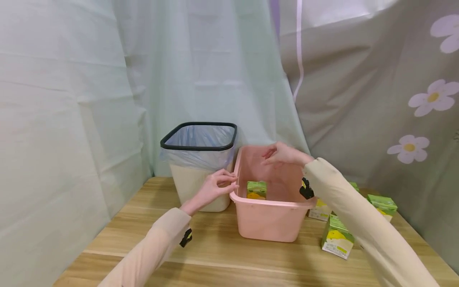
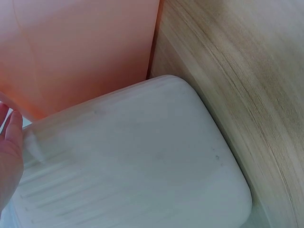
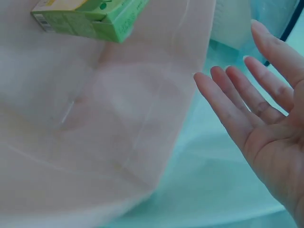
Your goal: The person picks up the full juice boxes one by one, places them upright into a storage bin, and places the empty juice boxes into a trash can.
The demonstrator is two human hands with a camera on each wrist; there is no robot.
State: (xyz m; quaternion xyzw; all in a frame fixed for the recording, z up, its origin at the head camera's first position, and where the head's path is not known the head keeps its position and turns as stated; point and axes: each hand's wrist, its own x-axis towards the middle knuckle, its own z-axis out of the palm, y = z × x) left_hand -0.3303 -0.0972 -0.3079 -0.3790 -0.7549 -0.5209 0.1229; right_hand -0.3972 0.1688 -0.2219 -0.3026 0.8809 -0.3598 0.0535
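A pink plastic bin (image 1: 267, 221) stands on the table with a small green-and-yellow box (image 1: 256, 189) inside it. That box (image 3: 90, 16) also shows in the right wrist view. My left hand (image 1: 213, 187) is at the bin's left rim, fingertips right at the edge and fingers loosely bent. In the left wrist view, the left hand's fingers (image 2: 13, 130) appear at the left, close to the pink wall. Over the bin's far part, my right hand (image 1: 281, 153) hangs with nothing in it. Its fingers (image 3: 223, 97) are spread and nearly straight in the right wrist view.
A cream trash can (image 1: 183, 175) with a black rim and bluish liner stands left of the bin, close beside it. Several green, yellow and white boxes (image 1: 338, 237) are right of the bin, partly behind the right sleeve. Curtains (image 1: 215, 59) hang behind the wooden table (image 1: 211, 259).
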